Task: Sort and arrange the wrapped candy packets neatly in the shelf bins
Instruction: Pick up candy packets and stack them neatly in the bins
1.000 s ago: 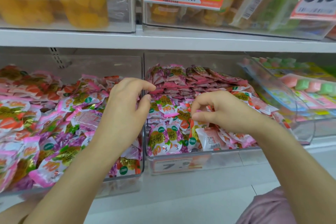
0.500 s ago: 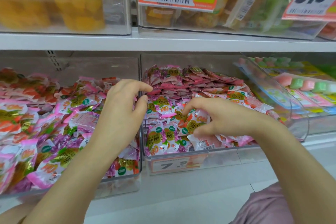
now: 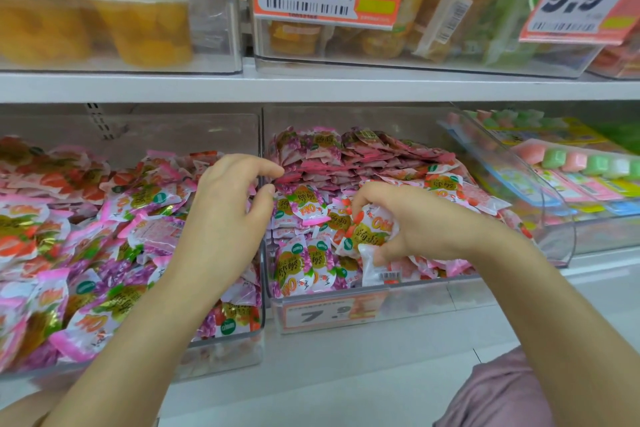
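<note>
Close up, a clear plastic middle bin (image 3: 433,300) sits on a shop shelf (image 3: 311,87), with a price tag (image 3: 329,314) reading 7.9 on its front wall. At the bin's front, the right hand (image 3: 426,225) has its fingers and thumb curled round a candy packet (image 3: 372,229) printed in white, red and green, lifted slightly above the loose packets below it. Behind the hand, at the back of the bin, pink packets lie in neat flat stacks (image 3: 363,163). The left hand (image 3: 228,218) hovers over the bin's left wall, fingers loosely curled, thumb and forefinger a little apart with nothing visibly between them. Left of the middle bin, a second bin (image 3: 225,354) holds a jumbled heap of similar packets (image 3: 104,236). To its right, a slanted bin (image 3: 557,218) holds pink and green sweets.
</note>
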Demonstrator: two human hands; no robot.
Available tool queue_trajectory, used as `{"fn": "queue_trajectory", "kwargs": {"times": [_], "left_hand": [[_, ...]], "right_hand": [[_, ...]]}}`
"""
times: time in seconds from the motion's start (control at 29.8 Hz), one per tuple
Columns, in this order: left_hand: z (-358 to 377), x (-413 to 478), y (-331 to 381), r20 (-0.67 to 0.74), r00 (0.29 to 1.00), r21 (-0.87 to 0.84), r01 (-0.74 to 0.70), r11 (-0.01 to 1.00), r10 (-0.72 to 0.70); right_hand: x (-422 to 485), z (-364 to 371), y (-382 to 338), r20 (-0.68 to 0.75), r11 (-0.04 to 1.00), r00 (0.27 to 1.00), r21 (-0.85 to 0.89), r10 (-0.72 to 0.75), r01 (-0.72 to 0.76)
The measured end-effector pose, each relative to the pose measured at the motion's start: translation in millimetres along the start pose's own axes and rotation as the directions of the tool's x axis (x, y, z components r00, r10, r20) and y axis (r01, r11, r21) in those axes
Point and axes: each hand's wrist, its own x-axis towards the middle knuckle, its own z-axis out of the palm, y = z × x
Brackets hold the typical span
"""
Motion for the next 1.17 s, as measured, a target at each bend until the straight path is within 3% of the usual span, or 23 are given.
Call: {"fn": "queue_trajectory", "kwargs": {"times": [0.2, 0.34, 0.47, 0.64, 0.77, 0.87, 1.04, 1.17], "left_hand": [[-3, -4, 12, -0.087, 0.993, -0.043, -0.090, 0.995, 0.086], [-5, -10, 23, -0.048, 0.986, -0.095, -0.161, 0.982, 0.157], [3, -13, 26, 0.028, 0.994, -0.082, -0.105, 0.991, 0.108], [5, -11, 25, -0.043, 0.998, -0.181, -0.057, 0.982, 0.050], [-4, -4, 21, -0.043, 0.995, -0.483, 0.056, 0.874, -0.088], [-8, -2, 18, -0.009, 0.987, -0.616, 0.121, 0.779, -0.161], [-17, -3, 16, -0.041, 0.975, -0.657, 0.138, 0.742, -0.218], [-32, -9, 9, 0.026, 0.985, -0.660, 0.144, 0.737, -0.169]], "right_hand": [[-6, -11, -8, -0.421, 0.933, 0.905, 0.344, 0.056, 0.102], [1, -1, -21, -0.544, 0.730, 0.817, 0.635, 0.189, 0.254], [10, 12, -32, -0.530, 0.555, 0.815, 0.761, 0.234, 0.336], [17, 22, -40, -0.450, 0.419, 0.873, 0.841, 0.189, 0.343], [17, 16, -34, -0.454, 0.398, 0.854, 0.854, 0.253, 0.336], [15, 10, -28, -0.432, 0.416, 0.869, 0.856, 0.243, 0.309], [12, 7, -25, -0.334, 0.351, 0.938, 0.893, 0.096, 0.283], [11, 15, -32, -0.233, 0.307, 0.972, 0.924, -0.025, 0.230]]}}
